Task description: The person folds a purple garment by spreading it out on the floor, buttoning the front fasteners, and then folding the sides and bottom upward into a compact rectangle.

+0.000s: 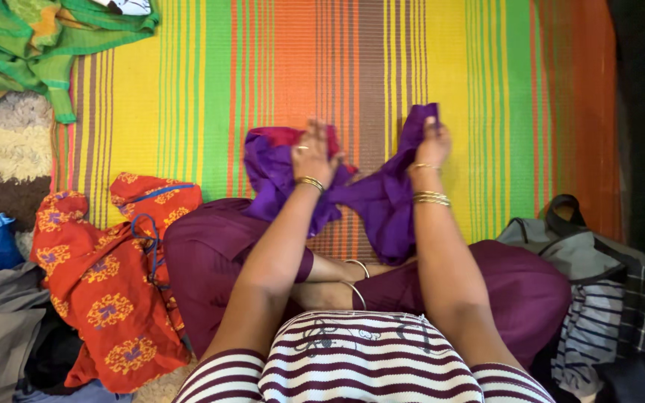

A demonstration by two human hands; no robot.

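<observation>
Striped top (352,362) was seen nearest cam, w/ crossed legs in maroon trousers (210,254) beyond. Purple garment (371,198) was held up over striped mat (188,89), just past knees. Left hand (313,153) was closed on its left part; right hand (432,142) was pinched on a corner. Orange printed cloth (110,298) was lying left.

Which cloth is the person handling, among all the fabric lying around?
Find the striped mat of yellow, green and orange. At its near edge, the left hand and right hand both grip a purple garment. It is plain purple, unlike the orange patterned cloth at the left.
</observation>
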